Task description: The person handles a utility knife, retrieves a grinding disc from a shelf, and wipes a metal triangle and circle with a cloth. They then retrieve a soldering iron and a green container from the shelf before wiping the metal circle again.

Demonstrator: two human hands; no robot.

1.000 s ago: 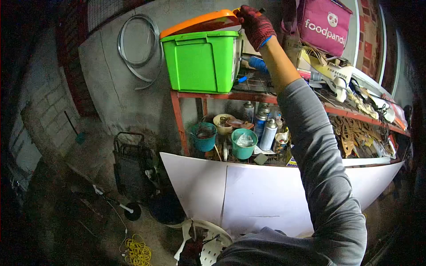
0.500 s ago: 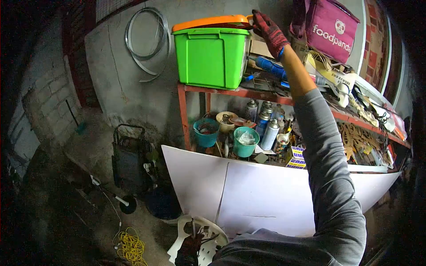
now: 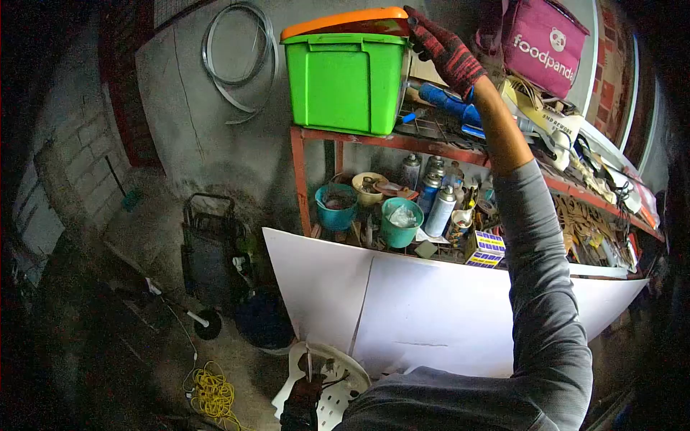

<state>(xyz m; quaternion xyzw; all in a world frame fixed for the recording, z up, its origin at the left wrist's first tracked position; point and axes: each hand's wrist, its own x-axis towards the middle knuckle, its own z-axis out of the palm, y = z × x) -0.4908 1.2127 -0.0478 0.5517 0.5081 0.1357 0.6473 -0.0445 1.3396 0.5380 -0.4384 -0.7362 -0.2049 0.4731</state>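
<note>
The green bin [image 3: 348, 86] stands on the shelf's left end under an orange lid [image 3: 345, 21]. That lid sits tilted, raised at the right, with its dark underside showing above the rim. My right hand [image 3: 449, 56], in a red and black glove, is at the lid's right edge, fingertips on top and thumb below. Low in view is my left hand [image 3: 305, 394] in a dark glove, closed around a thin metal tool [image 3: 310, 363] pointing up; I cannot tell its kind. Behind that hand is a white perforated plastic chair [image 3: 329, 413].
The red metal shelf [image 3: 460, 152] carries a blue power tool [image 3: 445, 100] and a magenta bag [image 3: 543, 50]. Below are spray cans [image 3: 440, 212] and teal pots [image 3: 401, 233]. White panels [image 3: 438, 316] lean in front. A yellow cord [image 3: 213, 394] lies on the floor.
The lid's right side has risen slightly, showing more of its underside. My right hand stays at its edge, turned a little. The view has shifted slightly.
</note>
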